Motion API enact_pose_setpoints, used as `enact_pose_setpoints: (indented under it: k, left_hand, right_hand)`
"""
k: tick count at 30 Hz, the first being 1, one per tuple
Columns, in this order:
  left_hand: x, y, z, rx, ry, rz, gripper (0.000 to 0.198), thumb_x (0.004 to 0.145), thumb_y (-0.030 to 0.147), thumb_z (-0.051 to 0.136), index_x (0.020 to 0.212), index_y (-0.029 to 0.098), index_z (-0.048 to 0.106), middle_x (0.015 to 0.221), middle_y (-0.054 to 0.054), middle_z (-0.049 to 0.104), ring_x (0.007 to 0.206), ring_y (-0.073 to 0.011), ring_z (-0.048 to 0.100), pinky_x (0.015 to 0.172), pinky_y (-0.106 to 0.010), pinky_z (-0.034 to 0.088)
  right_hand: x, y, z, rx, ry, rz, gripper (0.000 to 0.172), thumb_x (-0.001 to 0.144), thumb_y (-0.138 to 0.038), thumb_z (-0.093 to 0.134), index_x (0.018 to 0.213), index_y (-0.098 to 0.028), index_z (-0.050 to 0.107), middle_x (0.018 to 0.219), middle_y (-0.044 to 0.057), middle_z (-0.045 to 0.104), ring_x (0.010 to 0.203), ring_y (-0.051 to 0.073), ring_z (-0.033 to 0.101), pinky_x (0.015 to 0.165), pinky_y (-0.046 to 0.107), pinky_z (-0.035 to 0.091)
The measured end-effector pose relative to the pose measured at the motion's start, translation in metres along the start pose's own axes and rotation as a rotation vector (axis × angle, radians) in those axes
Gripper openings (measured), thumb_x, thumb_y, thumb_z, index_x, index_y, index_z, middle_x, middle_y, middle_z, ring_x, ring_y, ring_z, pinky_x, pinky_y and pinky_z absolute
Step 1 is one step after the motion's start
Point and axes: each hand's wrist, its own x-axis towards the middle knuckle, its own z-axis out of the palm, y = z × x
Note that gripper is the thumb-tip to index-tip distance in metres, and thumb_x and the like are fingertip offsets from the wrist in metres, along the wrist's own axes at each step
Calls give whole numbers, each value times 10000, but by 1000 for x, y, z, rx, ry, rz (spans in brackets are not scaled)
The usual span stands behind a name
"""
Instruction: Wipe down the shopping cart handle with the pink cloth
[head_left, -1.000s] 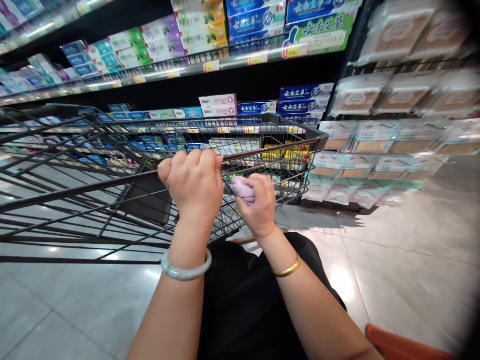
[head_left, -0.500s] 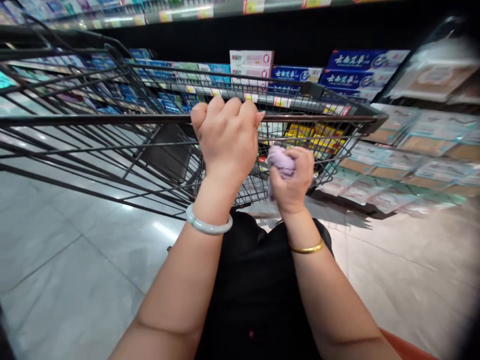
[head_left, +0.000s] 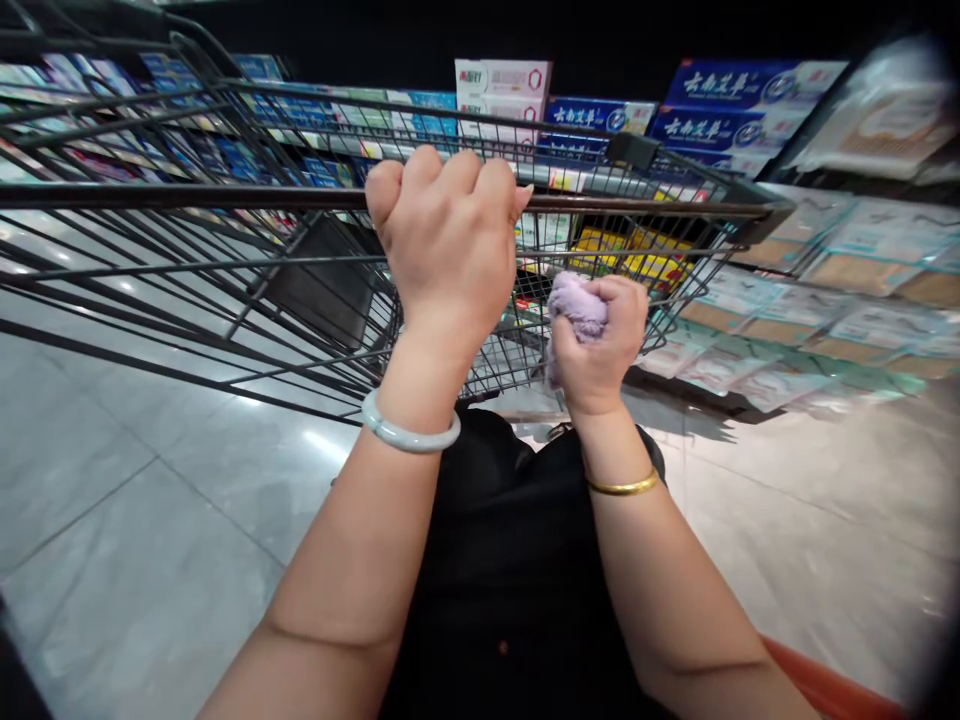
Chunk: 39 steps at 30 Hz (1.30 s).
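Note:
My left hand (head_left: 446, 235) is wrapped in a fist round the dark handle bar (head_left: 187, 197) of a black wire shopping cart (head_left: 225, 280). A pale jade bangle circles that wrist. My right hand (head_left: 604, 340) is closed on a crumpled lilac cloth (head_left: 574, 305), held just below and behind the bar, against the cart's rear mesh. A gold bangle sits on the right wrist. Through the cart's mesh I see only the floor and the shelves beyond it.
Shelves of boxed toothpaste (head_left: 720, 90) run across the back, close in front of the cart. Packs in clear wrap (head_left: 855, 270) fill a rack at the right. Grey glossy floor tiles (head_left: 112, 520) lie left and right. An orange edge (head_left: 825, 690) shows at bottom right.
The view has tilted down and drawn nearer to the shelves. The cart handle and both hands sit higher and larger in the picture. Both grips are unchanged.

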Motion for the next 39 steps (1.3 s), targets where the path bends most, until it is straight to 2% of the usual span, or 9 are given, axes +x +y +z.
enact_pose_setpoints:
  k: [6,11,13,19,25,27,32,34,39]
  left_hand:
    - [2,-1,2,36,5,-14,493,1050,497,256,1034,281,699,1067,-104,700,1070,-352,491,978,-551,262]
    - [3,-1,3,-69,27,-20,443,1032,506,309,1000,306,703,1039,-92,701,1072,-354,461,991,-559,240]
    - [3,0,3,-76,22,-29,438,1030,503,319,994,294,701,1040,-95,699,1076,-355,462,997,-565,233]
    - [4,-2,3,-105,4,-58,429,1023,530,339,1002,278,686,1057,-97,703,1115,-362,465,1020,-568,206]
    - [2,-5,4,-165,9,-32,420,1018,527,331,1032,303,685,1068,-85,710,1150,-369,440,1030,-573,184]
    - [2,-5,3,-145,6,-37,416,1019,516,326,1021,304,684,1066,-89,706,1142,-369,444,1017,-576,186]
    - [2,-6,3,-119,42,-15,436,1021,530,314,1017,315,694,1014,-89,704,1085,-363,452,988,-568,205]
    - [2,-6,3,-122,39,-22,451,1018,539,304,1023,322,700,1025,-91,704,1082,-367,448,986,-569,201]
    - [2,-5,2,-137,12,-44,450,1007,538,300,1042,343,705,1054,-89,705,1117,-380,436,1006,-574,189]
  right_hand:
    - [-15,-24,9,41,-318,-83,296,822,-187,619,1107,-251,574,1114,85,628,1076,258,589,945,460,501]
    - [-6,-3,-4,-65,-125,75,296,785,-200,607,1069,-257,546,1069,75,607,1064,272,590,957,495,503]
    - [-8,-2,-6,-73,-124,118,295,779,-201,608,1061,-257,544,1071,77,606,1071,277,589,962,499,498]
    - [-26,-26,1,26,-472,15,292,836,-185,619,1116,-258,585,1123,79,655,1112,254,598,996,448,479]
    - [-12,0,-13,-87,-154,195,297,779,-172,620,1061,-251,570,1096,87,616,1100,284,569,1001,500,466]
    - [-14,0,-12,-80,-172,191,307,769,-155,625,1059,-245,577,1090,86,622,1086,276,569,988,480,474]
    - [-30,-27,1,6,-486,30,297,823,-162,643,1110,-237,623,1113,79,660,1082,251,578,948,407,494]
    - [-31,-30,1,-5,-545,3,277,849,-165,632,1112,-251,636,1128,70,664,1093,249,580,954,405,492]
    - [-20,-10,-11,-93,-326,152,302,790,-140,659,1073,-243,632,1140,93,624,1131,277,563,998,461,479]
